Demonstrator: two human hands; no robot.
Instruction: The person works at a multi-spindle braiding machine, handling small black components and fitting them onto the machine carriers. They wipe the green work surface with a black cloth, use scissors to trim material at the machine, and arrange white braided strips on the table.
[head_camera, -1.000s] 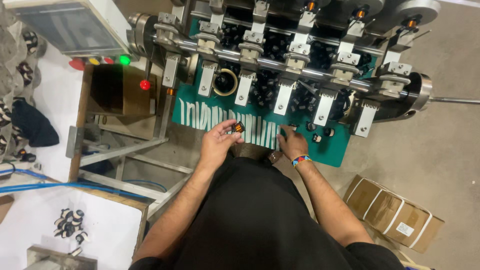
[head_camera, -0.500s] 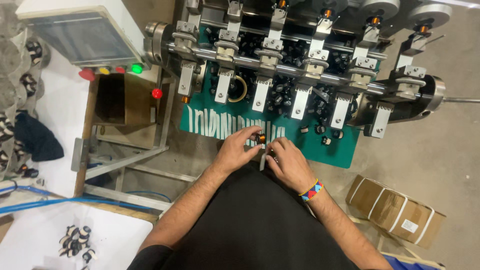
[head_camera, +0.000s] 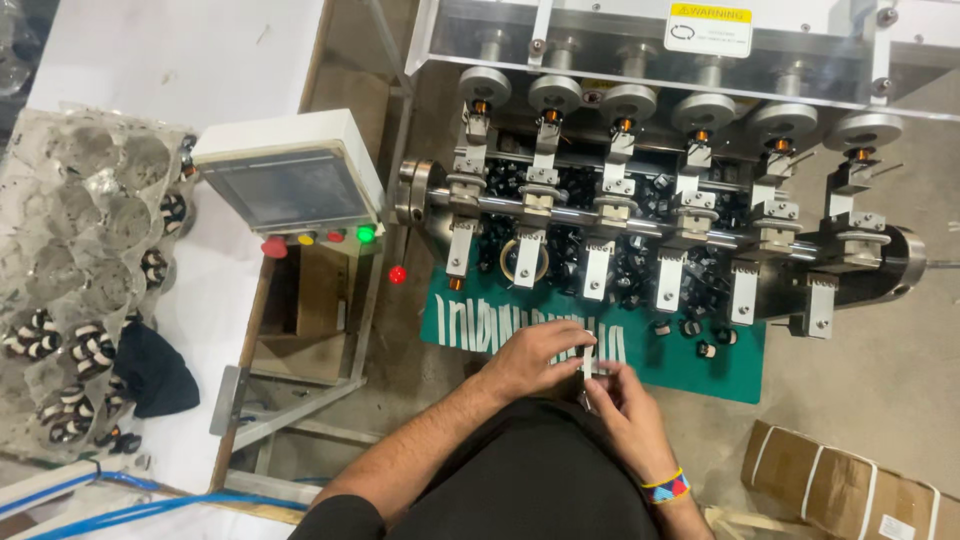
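Note:
Both hands meet over the front edge of a green mat (head_camera: 690, 372) that lies below a winding machine. My left hand (head_camera: 535, 357) and my right hand (head_camera: 625, 405) pinch a small pale strip (head_camera: 590, 361) between their fingertips. The right wrist wears a multicoloured band (head_camera: 665, 488). Several pale strips (head_camera: 480, 328) lie in a row on the mat to the left of the hands. Small black ring-shaped parts (head_camera: 700, 335) are scattered on the mat to the right.
The machine has a row of silver discs (head_camera: 625, 101) and a horizontal shaft (head_camera: 640, 222) with clamps. A control box (head_camera: 290, 185) with coloured buttons stands at left. A clear tray (head_camera: 75, 270) with black-and-white coils lies far left. Cardboard boxes (head_camera: 850, 490) sit at lower right.
My right hand came from the mat's right side to meet the left hand. The small orange-tipped part held earlier is no longer seen; a pale strip is now between the fingers. The view shifted upward.

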